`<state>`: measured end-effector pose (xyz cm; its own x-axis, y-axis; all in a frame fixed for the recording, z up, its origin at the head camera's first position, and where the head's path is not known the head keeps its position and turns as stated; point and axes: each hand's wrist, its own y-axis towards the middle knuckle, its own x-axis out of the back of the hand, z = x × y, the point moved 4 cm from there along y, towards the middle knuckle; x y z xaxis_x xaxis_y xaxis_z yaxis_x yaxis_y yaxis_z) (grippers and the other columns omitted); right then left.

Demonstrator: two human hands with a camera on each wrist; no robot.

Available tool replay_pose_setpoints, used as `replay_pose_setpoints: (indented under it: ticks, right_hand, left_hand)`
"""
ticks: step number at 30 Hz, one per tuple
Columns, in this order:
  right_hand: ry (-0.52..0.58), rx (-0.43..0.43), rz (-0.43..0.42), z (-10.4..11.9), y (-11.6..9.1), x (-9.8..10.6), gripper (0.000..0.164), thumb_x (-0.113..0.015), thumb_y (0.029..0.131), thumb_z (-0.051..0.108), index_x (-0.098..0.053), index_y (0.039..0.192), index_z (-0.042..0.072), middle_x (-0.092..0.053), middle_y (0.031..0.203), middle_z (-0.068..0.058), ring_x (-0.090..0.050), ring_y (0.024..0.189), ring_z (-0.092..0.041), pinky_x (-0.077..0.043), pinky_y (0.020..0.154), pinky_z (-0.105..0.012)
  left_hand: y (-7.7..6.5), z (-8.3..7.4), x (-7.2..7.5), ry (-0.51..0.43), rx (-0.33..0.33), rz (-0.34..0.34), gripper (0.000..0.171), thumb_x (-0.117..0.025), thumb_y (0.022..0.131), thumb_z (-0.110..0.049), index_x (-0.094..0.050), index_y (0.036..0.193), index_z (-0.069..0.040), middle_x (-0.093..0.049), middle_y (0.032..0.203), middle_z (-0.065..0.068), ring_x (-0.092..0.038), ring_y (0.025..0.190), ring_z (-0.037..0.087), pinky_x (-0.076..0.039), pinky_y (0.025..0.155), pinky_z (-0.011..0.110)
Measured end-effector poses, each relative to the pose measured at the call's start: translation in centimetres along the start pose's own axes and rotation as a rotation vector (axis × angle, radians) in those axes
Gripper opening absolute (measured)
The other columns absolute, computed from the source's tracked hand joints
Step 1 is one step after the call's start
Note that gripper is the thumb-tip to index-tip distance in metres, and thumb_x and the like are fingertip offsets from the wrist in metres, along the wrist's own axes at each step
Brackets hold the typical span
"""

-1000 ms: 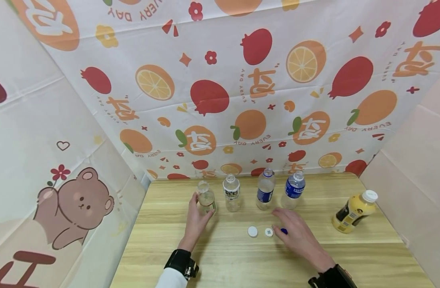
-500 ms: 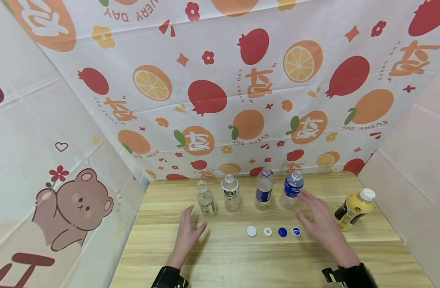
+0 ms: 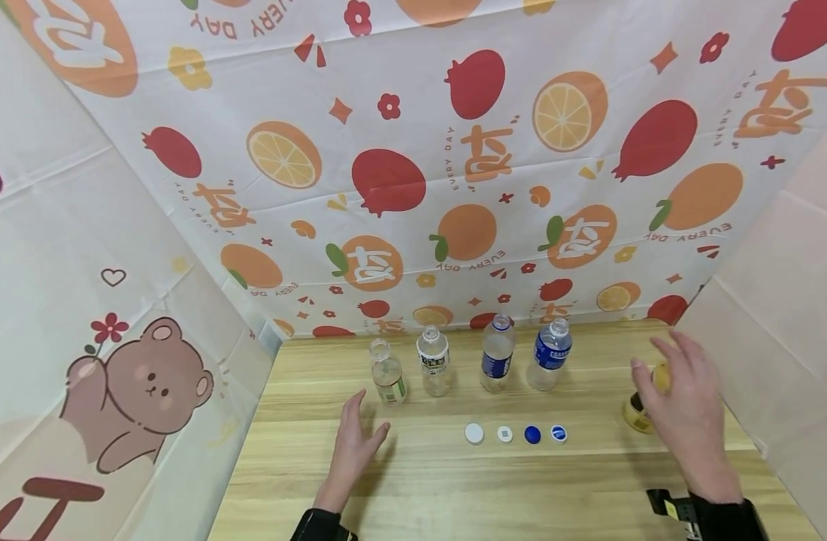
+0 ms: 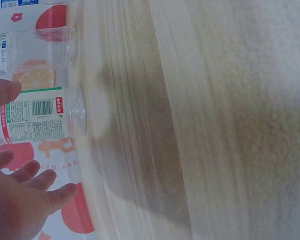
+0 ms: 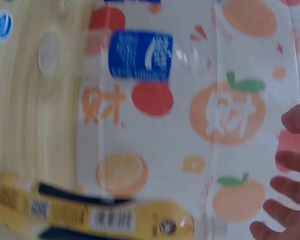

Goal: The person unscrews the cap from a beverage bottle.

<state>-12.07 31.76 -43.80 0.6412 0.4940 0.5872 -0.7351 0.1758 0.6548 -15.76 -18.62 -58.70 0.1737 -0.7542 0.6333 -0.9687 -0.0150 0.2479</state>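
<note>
My right hand (image 3: 687, 409) is over the yellow bottle (image 5: 115, 217) at the right of the table, hiding most of it in the head view. In the right wrist view its fingers are spread and apart from the bottle, near the cap end. My left hand (image 3: 352, 443) hovers with fingers apart just in front of an uncapped clear bottle with a green and white label (image 3: 390, 391). Caps lie in a row: a large white cap (image 3: 474, 433), a small white cap (image 3: 504, 433), a blue cap (image 3: 532, 435) and a blue-and-white cap (image 3: 558, 433).
Three more uncapped bottles stand along the back: one with a white label (image 3: 435, 364), a blue-labelled bottle (image 3: 497, 367) and another blue-labelled bottle (image 3: 551, 355). Behind the wooden table (image 3: 413, 496) hangs a fruit-print cloth (image 3: 413, 90). Pale walls flank it.
My right hand has moved right, from the caps past the rightmost blue-labelled bottle to the yellow bottle. My left hand has let go of the green-and-white-labelled bottle and drawn back.
</note>
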Motion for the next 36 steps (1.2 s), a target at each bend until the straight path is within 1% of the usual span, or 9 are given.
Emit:
replay_pose_setpoints:
  ticks: [3, 8, 13, 17, 24, 26, 31, 33, 36]
  right_hand:
    - [-0.042, -0.100, -0.007, -1.6, 0.4, 1.2, 0.055, -0.068, 0.094, 0.018, -0.054, 0.137, -0.012, -0.043, 0.150, -0.035, -0.038, 0.134, -0.059, -0.028, 0.113, -0.070]
    - [-0.087, -0.292, 0.062, -4.5, 0.5, 2.1, 0.071, -0.064, 0.098, 0.026, -0.037, 0.150, -0.013, -0.033, 0.157, -0.036, -0.030, 0.142, -0.058, -0.022, 0.118, -0.068]
    - [-0.057, -0.434, 0.140, -6.5, -0.1, 1.6, 0.086, -0.065, 0.098, 0.034, -0.022, 0.157, -0.012, -0.030, 0.154, -0.043, -0.031, 0.138, -0.063, -0.029, 0.109, -0.075]
    - [-0.005, -0.520, 0.181, -7.4, -1.0, 1.0, 0.092, -0.065, 0.099, 0.038, -0.014, 0.160, -0.009, -0.026, 0.156, -0.043, -0.032, 0.136, -0.064, -0.032, 0.101, -0.078]
    - [0.025, -0.550, 0.195, -7.9, -1.7, 0.2, 0.092, -0.066, 0.099, 0.036, -0.013, 0.160, -0.009, -0.026, 0.155, -0.044, -0.034, 0.134, -0.065, -0.033, 0.101, -0.079]
    - [0.017, -0.531, 0.189, -8.1, -1.7, -0.1, 0.089, -0.067, 0.099, 0.035, -0.020, 0.157, -0.012, -0.033, 0.149, -0.045, -0.039, 0.130, -0.065, -0.035, 0.098, -0.078]
    - [-0.006, -0.510, 0.202, -8.5, -2.1, -0.9, 0.088, -0.069, 0.098, 0.035, -0.023, 0.154, -0.015, -0.039, 0.143, -0.047, -0.043, 0.127, -0.064, -0.038, 0.095, -0.077]
    - [-0.019, -0.517, 0.217, -8.7, -2.3, -1.1, 0.087, -0.069, 0.098, 0.036, -0.024, 0.153, -0.015, -0.040, 0.142, -0.045, -0.045, 0.125, -0.062, -0.044, 0.089, -0.073]
    - [-0.053, -0.523, 0.224, -8.8, -2.6, -1.3, 0.079, -0.069, 0.098, 0.036, -0.033, 0.147, -0.015, -0.047, 0.131, -0.041, -0.051, 0.112, -0.056, -0.047, 0.069, -0.056]
  left_hand:
    - [-0.2, 0.1, 0.1, -0.002, 0.006, -0.001, 0.079, -0.083, 0.086, -0.011, -0.038, 0.150, 0.006, -0.043, 0.149, 0.030, -0.045, 0.136, 0.049, -0.040, 0.112, 0.062]
    - [-0.5, 0.2, 0.4, -0.001, 0.023, -0.001, 0.079, -0.082, 0.086, -0.010, -0.038, 0.150, 0.006, -0.042, 0.150, 0.030, -0.044, 0.137, 0.050, -0.039, 0.112, 0.063]
    - [-0.7, 0.2, 0.5, 0.007, 0.029, -0.008, 0.079, -0.082, 0.086, -0.010, -0.039, 0.150, 0.005, -0.043, 0.149, 0.030, -0.045, 0.136, 0.050, -0.040, 0.111, 0.064]
    - [-0.8, 0.1, 0.5, 0.006, 0.019, -0.018, 0.079, -0.083, 0.084, -0.008, -0.040, 0.150, 0.005, -0.045, 0.147, 0.030, -0.046, 0.135, 0.049, -0.042, 0.110, 0.063]
    - [-0.9, 0.2, 0.6, 0.010, 0.018, -0.010, 0.078, -0.081, 0.086, -0.008, -0.038, 0.150, 0.005, -0.044, 0.147, 0.030, -0.046, 0.135, 0.050, -0.041, 0.110, 0.064]
    - [-1.0, 0.3, 0.6, 0.010, 0.024, -0.005, 0.078, -0.081, 0.087, -0.009, -0.038, 0.150, 0.004, -0.044, 0.148, 0.030, -0.045, 0.135, 0.050, -0.041, 0.110, 0.064]
    - [-1.1, 0.4, 0.6, 0.020, 0.016, -0.013, 0.079, -0.082, 0.086, -0.008, -0.038, 0.150, 0.005, -0.044, 0.147, 0.030, -0.046, 0.134, 0.050, -0.042, 0.109, 0.064]
    - [-1.1, 0.4, 0.6, 0.024, 0.014, -0.019, 0.080, -0.082, 0.086, -0.008, -0.038, 0.150, 0.006, -0.044, 0.147, 0.031, -0.046, 0.134, 0.051, -0.042, 0.108, 0.064]
    - [-1.1, 0.3, 0.6, 0.023, 0.012, -0.023, 0.080, -0.082, 0.086, -0.009, -0.037, 0.150, 0.007, -0.045, 0.146, 0.032, -0.047, 0.133, 0.052, -0.043, 0.108, 0.065]
